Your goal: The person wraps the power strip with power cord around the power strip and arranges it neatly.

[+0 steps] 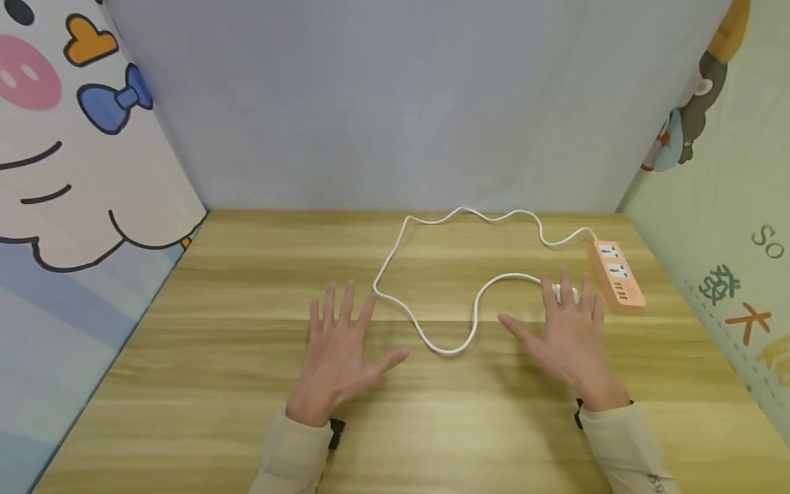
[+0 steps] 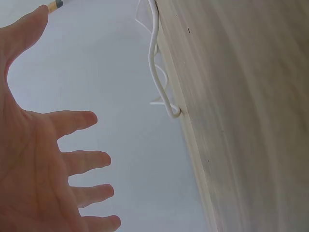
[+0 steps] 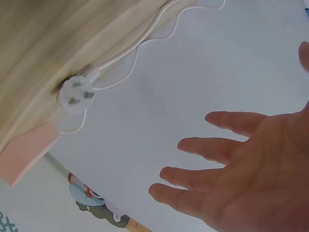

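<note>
An orange power strip (image 1: 619, 274) with white sockets lies at the right of the table. Its white cord (image 1: 452, 352) runs in a loose loop across the middle and ends at a white three-pin plug (image 3: 77, 94), pins showing in the right wrist view. In the head view my right hand (image 1: 570, 343) partly covers that plug, its fingers straight and spread. The right wrist view shows this hand apart from the plug, holding nothing. My left hand (image 1: 336, 363), also spread and holding nothing, is left of the cord's loop, the index fingertip near the cord.
The wooden table (image 1: 216, 357) meets a plain grey-white backdrop (image 1: 395, 103) at its far edge. Cartoon-printed panels stand on both sides, the left panel (image 1: 92, 171) with a pig figure and the right panel (image 1: 728, 240) with lettering.
</note>
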A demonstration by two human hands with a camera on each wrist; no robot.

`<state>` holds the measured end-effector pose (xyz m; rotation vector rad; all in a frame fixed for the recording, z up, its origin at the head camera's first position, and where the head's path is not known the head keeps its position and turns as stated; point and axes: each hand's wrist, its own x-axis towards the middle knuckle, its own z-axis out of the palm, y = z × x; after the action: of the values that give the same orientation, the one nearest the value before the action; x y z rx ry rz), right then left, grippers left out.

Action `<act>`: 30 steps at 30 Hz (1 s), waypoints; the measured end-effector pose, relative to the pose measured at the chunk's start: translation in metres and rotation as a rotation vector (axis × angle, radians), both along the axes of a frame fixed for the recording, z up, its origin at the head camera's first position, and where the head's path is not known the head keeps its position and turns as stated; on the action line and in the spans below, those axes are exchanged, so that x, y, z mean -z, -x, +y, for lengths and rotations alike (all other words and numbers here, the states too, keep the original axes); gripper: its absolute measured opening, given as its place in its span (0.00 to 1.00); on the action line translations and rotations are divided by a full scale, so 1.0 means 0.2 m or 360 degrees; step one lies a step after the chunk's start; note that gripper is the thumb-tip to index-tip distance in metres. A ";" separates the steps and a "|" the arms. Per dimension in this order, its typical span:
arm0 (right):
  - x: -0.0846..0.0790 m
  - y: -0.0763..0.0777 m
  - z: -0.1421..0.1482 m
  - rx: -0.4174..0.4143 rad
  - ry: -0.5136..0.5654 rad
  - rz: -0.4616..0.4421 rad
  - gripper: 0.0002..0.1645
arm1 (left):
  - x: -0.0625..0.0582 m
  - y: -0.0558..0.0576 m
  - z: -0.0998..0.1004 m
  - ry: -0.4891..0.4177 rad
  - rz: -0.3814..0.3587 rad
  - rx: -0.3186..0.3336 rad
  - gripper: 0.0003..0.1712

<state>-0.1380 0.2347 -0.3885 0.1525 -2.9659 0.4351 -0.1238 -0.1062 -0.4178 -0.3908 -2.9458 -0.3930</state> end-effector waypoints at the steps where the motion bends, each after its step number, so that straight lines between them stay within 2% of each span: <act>1: -0.01 0.01 0.02 -0.0001 -0.0011 -0.0008 0.62 | 0.00 0.00 0.00 -0.0003 0.0002 0.0000 0.59; 8: -0.07 0.10 0.21 0.0024 -0.0049 -0.0005 0.62 | 0.01 -0.02 0.00 0.0031 -0.0009 -0.0003 0.59; 13: -0.10 0.20 0.35 0.0038 -0.0107 -0.0089 0.62 | 0.01 -0.03 0.00 0.0045 -0.0020 0.0000 0.59; 19: -0.09 0.34 0.52 0.0076 -0.0219 -0.0157 0.63 | 0.01 -0.04 -0.01 0.0027 0.0000 -0.0004 0.58; 25: -0.07 0.44 0.65 0.0143 -0.0214 -0.0262 0.64 | 0.00 -0.03 -0.01 0.0021 0.0006 -0.0002 0.59; 30: -0.05 0.50 0.74 0.0128 -0.0197 -0.0381 0.65 | 0.00 -0.02 0.00 0.0009 0.0024 -0.0007 0.58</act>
<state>-0.2379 0.3823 -0.3787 -0.0069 -3.2207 0.2776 -0.1202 -0.1067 -0.4176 -0.3867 -2.9329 -0.3794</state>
